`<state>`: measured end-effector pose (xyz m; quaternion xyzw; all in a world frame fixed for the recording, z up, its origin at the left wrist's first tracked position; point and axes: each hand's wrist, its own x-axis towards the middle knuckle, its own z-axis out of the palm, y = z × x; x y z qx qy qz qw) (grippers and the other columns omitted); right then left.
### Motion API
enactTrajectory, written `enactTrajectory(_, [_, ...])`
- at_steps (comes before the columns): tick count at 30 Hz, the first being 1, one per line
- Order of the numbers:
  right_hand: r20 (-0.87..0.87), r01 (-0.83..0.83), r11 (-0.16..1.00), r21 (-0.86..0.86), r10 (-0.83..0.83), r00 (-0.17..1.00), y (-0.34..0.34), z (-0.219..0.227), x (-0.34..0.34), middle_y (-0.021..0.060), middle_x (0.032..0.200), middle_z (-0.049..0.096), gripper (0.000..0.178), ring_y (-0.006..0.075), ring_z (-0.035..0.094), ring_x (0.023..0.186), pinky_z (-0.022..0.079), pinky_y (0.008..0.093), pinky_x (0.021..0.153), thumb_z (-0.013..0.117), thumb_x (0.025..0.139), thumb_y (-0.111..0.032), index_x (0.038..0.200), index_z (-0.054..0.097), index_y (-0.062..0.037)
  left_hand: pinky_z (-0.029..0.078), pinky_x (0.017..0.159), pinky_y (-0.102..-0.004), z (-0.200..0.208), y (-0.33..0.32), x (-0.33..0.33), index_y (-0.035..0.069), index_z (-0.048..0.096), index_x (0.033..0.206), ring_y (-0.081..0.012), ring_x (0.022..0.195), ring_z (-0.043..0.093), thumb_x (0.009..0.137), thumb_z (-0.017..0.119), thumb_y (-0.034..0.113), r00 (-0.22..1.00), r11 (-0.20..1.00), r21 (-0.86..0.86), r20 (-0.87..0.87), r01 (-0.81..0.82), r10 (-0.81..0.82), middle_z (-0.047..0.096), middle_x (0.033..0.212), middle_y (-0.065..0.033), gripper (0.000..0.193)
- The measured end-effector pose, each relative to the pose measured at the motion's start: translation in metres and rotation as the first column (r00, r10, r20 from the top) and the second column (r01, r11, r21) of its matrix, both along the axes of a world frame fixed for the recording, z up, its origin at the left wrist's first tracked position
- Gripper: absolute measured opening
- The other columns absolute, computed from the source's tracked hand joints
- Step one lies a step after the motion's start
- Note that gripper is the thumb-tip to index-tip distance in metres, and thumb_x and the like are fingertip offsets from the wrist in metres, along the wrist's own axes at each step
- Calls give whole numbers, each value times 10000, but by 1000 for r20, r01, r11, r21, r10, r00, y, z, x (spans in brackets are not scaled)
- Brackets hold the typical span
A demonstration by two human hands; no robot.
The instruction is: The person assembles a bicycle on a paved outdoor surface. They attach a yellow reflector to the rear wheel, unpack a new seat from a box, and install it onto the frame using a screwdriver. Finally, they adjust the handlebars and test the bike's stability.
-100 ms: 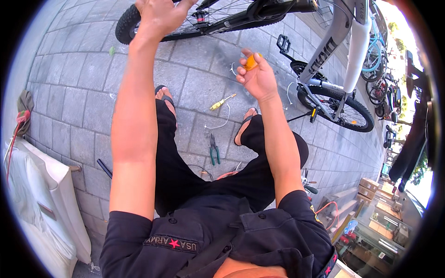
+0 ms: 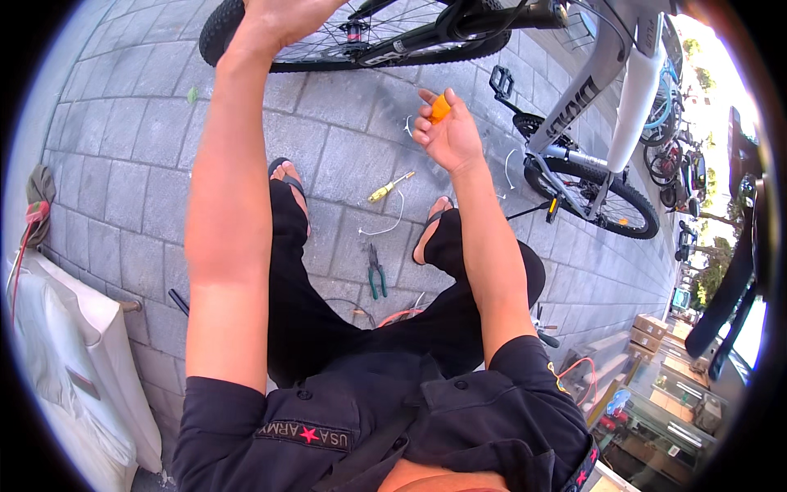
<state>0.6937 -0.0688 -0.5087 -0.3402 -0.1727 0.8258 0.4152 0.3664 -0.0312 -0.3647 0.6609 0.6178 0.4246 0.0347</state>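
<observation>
At the upper edge, my left hand is over the wheel of a black bicycle. Its fingers are cut off by the picture's rim, so their grip and any contact are hidden. My right hand is raised in front of me, palm up, with its fingers curled round a small orange object whose kind I cannot make out. On the paving below it lie a yellow-handled screwdriver and a thin white cord. Green-handled pliers rest between my feet.
A grey-and-white bicycle stands at the right, its pedal sticking out toward my right hand. To the left is a pale covered block with a grey cloth behind it. Cardboard boxes are stacked at the lower right.
My left hand has gone slightly farther up, so its fingers have left the picture. My right hand has shifted a little left and keeps the orange object.
</observation>
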Motion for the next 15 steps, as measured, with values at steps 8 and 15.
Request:
enactTrajectory(8, [-175, 42, 998, 48, -33, 984, 46, -23, 1, 56, 975, 580, 487, 196, 497, 823, 412, 366, 741, 503, 1084, -379, 1382, 528, 6, 429, 1132, -462, 16, 25, -6, 96, 682, 1351, -363, 1278, 584, 860, 769, 402, 997, 996, -47, 28, 80, -79, 679, 1313, -183, 584])
enactTrajectory(15, [241, 134, 985, 111, -157, 958, 86, -65, 1, -16, 1080, 600, 511, 161, 523, 865, 479, 376, 754, 734, 988, -517, 1328, 631, -151, 534, 988, -345, 1, 61, -12, 33, 665, 1350, -228, 1096, 698, 894, 795, 280, 944, 962, -18, 195, 273, -264, 734, 1194, -145, 536])
